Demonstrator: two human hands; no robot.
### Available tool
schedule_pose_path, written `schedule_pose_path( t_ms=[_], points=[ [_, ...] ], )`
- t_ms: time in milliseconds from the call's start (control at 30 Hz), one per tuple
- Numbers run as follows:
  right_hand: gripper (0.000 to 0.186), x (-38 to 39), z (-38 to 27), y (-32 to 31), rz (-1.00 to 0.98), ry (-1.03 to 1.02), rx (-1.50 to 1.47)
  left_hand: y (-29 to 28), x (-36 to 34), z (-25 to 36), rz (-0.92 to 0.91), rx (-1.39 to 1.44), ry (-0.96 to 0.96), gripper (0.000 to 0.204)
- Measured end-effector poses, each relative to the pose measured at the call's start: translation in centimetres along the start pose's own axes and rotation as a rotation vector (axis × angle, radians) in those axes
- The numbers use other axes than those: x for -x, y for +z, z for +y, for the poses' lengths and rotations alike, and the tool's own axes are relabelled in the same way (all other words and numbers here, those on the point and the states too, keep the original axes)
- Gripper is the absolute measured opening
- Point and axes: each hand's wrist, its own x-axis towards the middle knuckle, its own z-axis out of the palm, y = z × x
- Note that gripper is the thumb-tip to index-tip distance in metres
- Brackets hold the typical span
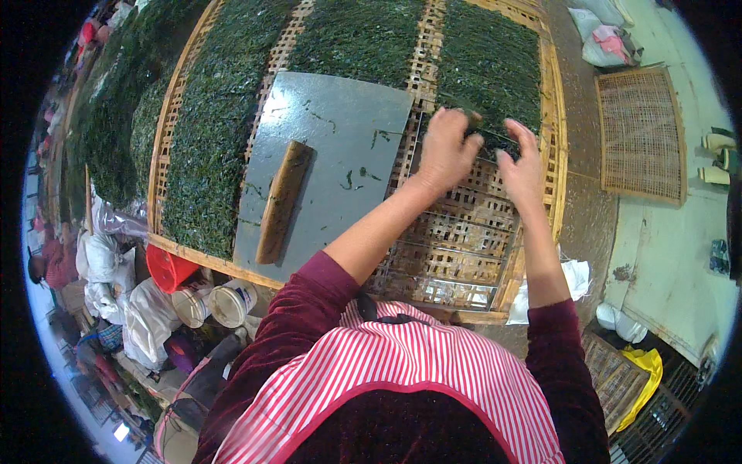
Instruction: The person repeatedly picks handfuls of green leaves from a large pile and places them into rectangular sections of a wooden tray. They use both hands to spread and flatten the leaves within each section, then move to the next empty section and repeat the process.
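My left hand [452, 151] reaches to the lower edge of dark green shredded seaweed [487, 58] on the right of a woven bamboo rack [556, 155]; its fingertips are blurred among the strands. My right hand [519, 170] is beside it, fingers bent and apart, touching that edge. Below both hands, thin clear framed pieces [456, 240] lie over the bare lattice. To the left, a grey flat board [340, 193] with seaweed scraps carries a short wooden roller [282, 201]. More seaweed strips [209, 155] cover the rack.
Seaweed heaps [116, 131] lie beyond the rack's left edge. A red basin [170, 267], lidded white buckets [232, 301] and sacks [151, 321] sit at lower left. A woven screen [641, 135] and sacks [607, 46] are at right. Another person [58, 259] is at far left.
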Motion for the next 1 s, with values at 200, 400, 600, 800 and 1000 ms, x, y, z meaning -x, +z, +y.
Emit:
schedule_pose_path(
  t_ms=[200, 400, 600, 800, 1000],
  points=[
    [0.044, 2.3, 3.3, -1.7, 0.051, 0.17, -0.087, -2.5, 1.8, 0.9, -0.273, -0.487, 0.028, 0.05],
    [0.025, -1.0, -0.2, 4.4, 0.0, 0.065, -0.157, -6.3, 2.2, -0.4, -0.382, -0.77, 0.05, 0.05],
    [0.02, -3.0, -0.4, 4.5, -0.291, 0.068, -0.003, -6.5, 2.3, -1.7, -0.606, -0.918, 0.052, 0.054],
    [0.024, -1.7, 1.0, 3.6, -0.304, -0.123, 0.134, -6.7, 2.6, -2.4, -0.614, -0.952, 0.109, 0.053],
    [0.025, -0.2, -1.4, 1.1, -0.097, -0.044, -0.052, -6.8, 2.2, -1.6, -0.564, -0.71, -0.031, 0.068]
  ],
)
